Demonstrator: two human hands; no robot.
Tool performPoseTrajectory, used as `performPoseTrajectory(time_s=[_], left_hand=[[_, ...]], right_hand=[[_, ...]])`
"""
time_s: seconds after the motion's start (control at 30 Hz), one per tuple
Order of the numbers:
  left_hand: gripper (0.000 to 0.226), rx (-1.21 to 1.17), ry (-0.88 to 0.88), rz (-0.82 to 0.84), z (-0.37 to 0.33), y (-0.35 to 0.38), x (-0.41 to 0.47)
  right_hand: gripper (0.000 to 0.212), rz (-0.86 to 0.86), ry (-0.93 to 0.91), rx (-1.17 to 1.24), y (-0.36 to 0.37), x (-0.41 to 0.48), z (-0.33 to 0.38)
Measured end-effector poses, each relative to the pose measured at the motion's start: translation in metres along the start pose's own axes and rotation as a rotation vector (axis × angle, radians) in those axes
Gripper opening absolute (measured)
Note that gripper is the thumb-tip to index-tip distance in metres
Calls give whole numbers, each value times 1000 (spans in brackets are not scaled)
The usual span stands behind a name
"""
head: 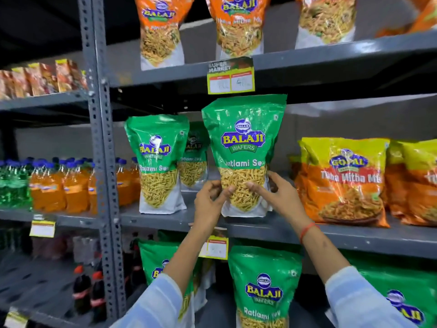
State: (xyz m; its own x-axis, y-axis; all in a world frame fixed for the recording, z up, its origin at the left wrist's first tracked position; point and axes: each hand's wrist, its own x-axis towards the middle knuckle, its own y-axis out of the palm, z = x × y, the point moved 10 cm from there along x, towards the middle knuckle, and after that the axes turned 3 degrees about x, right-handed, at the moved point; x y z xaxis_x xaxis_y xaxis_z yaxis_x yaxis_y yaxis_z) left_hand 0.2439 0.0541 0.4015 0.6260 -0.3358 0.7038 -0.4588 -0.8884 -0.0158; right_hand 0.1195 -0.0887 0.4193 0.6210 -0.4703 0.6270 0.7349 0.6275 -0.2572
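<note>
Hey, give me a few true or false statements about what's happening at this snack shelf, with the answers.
1. Both the left hand and the right hand hold the green Ratlami Sev pouch. True.
2. That pouch lies flat. False: it is upright.
3. Orange drink bottles stand right of it. False: they are to its left; Gopal packets are on the right.
4. A red band circles the right wrist. True.

Bright even light, blurred warped edges

Grey steel shelving (331,54), perforated upright post (100,138), plain grey wall (59,143) behind shelves; dim, shadowed light.
</note>
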Motion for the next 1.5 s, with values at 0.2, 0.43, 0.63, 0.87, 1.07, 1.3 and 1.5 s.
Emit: performPoseTrajectory(time_s=[0.2, 0.43, 0.63, 0.87, 1.07, 1.3, 1.5], left_hand=[[16, 130, -58, 76, 40, 11, 17], [23, 205, -94, 158, 52, 11, 23], [20, 204, -107, 162, 46, 10, 19], [69, 336, -75, 51, 29, -3, -14], [61, 560, 147, -114, 11, -52, -81], [75, 558, 24, -97, 80, -115, -129], [96, 389, -285, -20, 198, -168, -162]], right_hand=[[39, 93, 100, 56, 10, 16, -45], [30, 55, 74, 24, 11, 11, -42], [56, 76, 52, 57, 11, 10, -42], [90, -130, -19, 80, 6, -20, -21], [63, -392, -326, 97, 34, -78, 14], [38, -374, -587, -6, 132, -140, 7], [29, -283, -335, 30, 233, -163, -72]])
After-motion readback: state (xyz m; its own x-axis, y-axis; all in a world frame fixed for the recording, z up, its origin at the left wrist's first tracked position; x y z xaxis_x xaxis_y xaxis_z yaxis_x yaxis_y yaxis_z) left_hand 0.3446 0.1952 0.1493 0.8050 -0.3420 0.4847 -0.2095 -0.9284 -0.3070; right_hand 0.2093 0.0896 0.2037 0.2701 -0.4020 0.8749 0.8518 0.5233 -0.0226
